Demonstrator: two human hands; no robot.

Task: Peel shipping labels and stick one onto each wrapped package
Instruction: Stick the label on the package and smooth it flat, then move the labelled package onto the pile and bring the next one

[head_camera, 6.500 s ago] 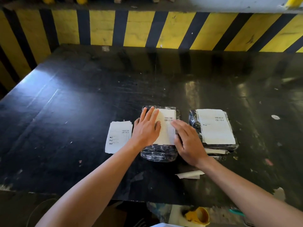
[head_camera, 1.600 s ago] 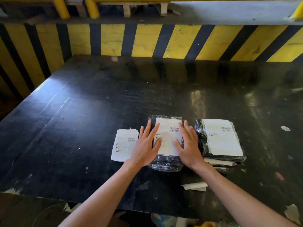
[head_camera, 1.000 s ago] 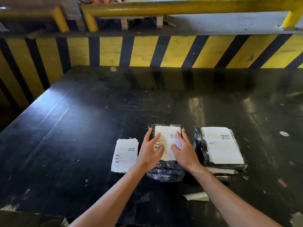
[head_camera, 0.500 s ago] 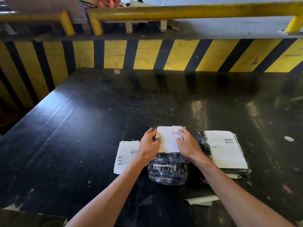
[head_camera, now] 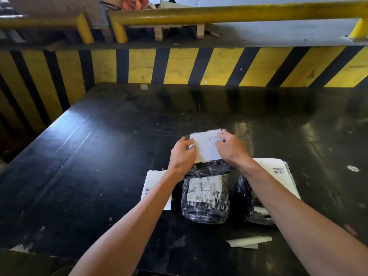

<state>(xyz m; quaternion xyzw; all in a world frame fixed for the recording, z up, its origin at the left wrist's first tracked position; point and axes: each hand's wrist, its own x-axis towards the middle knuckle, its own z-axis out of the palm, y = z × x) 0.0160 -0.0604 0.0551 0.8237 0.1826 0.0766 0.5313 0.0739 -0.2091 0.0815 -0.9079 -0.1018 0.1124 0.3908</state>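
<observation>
Head view: both hands, left hand (head_camera: 182,156) and right hand (head_camera: 231,149), grip clamped on the labelled black plastic-wrapped package (head_camera: 207,154).
Done: right stack (head_camera: 278,176) labelled.
Left: near clear-wrapped package (head_camera: 205,198).

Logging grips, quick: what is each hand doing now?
Left hand: closed on the labelled package.
Right hand: closed on the same package.

Beyond and left of both hands the table (head_camera: 103,156) lies bare up to the striped wall (head_camera: 179,66). Label stack (head_camera: 154,186), wrapped package (head_camera: 205,200) and labelled stack (head_camera: 278,176) crowd underneath the forearms
</observation>
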